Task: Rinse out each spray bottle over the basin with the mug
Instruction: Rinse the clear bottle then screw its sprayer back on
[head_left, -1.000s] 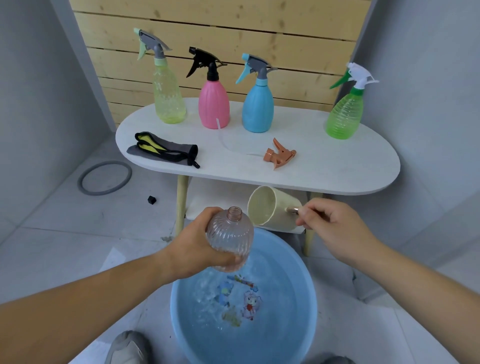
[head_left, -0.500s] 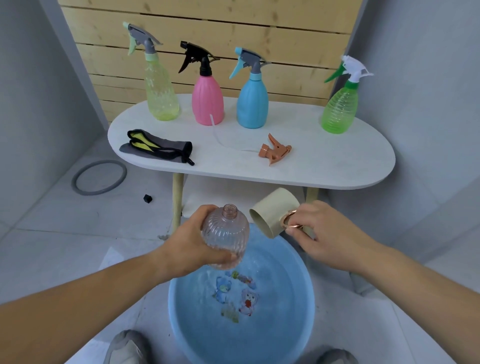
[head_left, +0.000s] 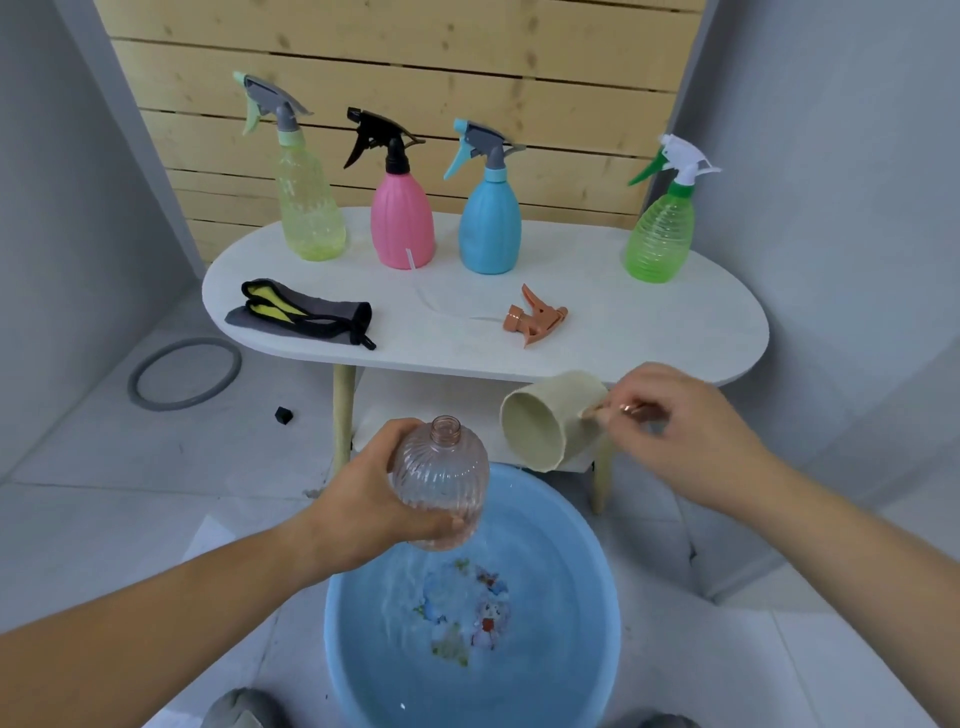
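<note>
My left hand (head_left: 379, 499) grips a clear pink ribbed bottle (head_left: 441, 483) with no spray head, upright over the blue basin (head_left: 587, 597), which holds water. My right hand (head_left: 685, 436) pinches the copper handle of a cream mug (head_left: 550, 426); the mug lies on its side, mouth towards the bottle, just right of the bottle's neck. The bottle's orange spray head (head_left: 537, 317) lies on the white table (head_left: 649, 332). Behind it stand a yellow-green bottle (head_left: 306, 208), a pink bottle (head_left: 402, 218), a blue bottle (head_left: 491, 223) and a green bottle (head_left: 662, 234).
Grey and yellow gloves (head_left: 301, 314) lie on the table's left part. On the tiled floor at left are a grey ring (head_left: 184, 374) and a small black piece (head_left: 283, 415). Grey walls close in on both sides. My shoes show beside the basin.
The mug has risen and tipped further onto its side, moving right of the bottle. The bottle stays over the basin in my left hand. My head has moved, so the view shifted.
</note>
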